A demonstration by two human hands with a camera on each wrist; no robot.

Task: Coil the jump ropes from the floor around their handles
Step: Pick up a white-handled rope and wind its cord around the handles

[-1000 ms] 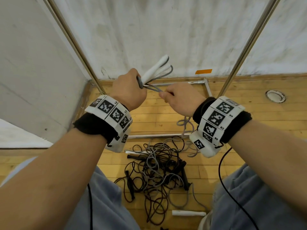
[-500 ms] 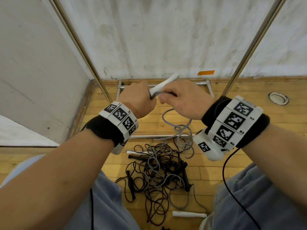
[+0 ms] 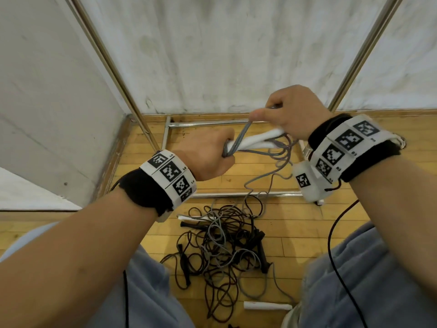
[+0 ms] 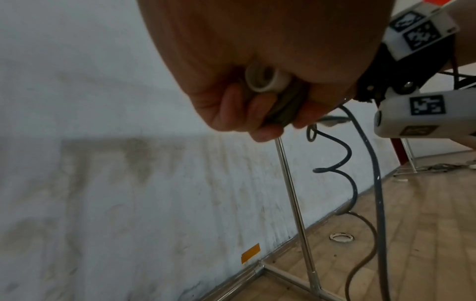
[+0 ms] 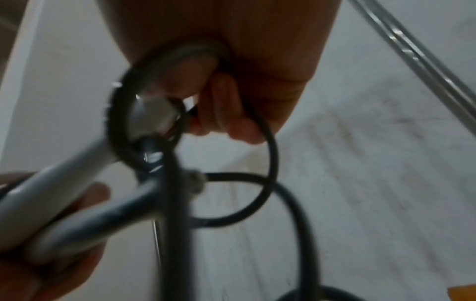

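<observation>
the left hand is clenched round the near end of the white handles, together with a few turns of grey rope already laid over them, and the right hand pinches a length of that same rope just above the handles' far end, so the two hands sit close together above the floor. the rope looks light, thin and springy: it hangs in loose curls below the hands, so it will likely want to unwind unless each turn is pulled snug and pinned under a thumb. the handles are stiff and smooth, probably a little slippery, and best gripped at one end so the middle stays free for wrapping. the rest of the grey rope trails down to a tangled pile of black and grey ropes on the wooden floor, with a loose white handle lying nearby. a metal frame stands against the stained white wall, and a corner closes the space on the left.
</observation>
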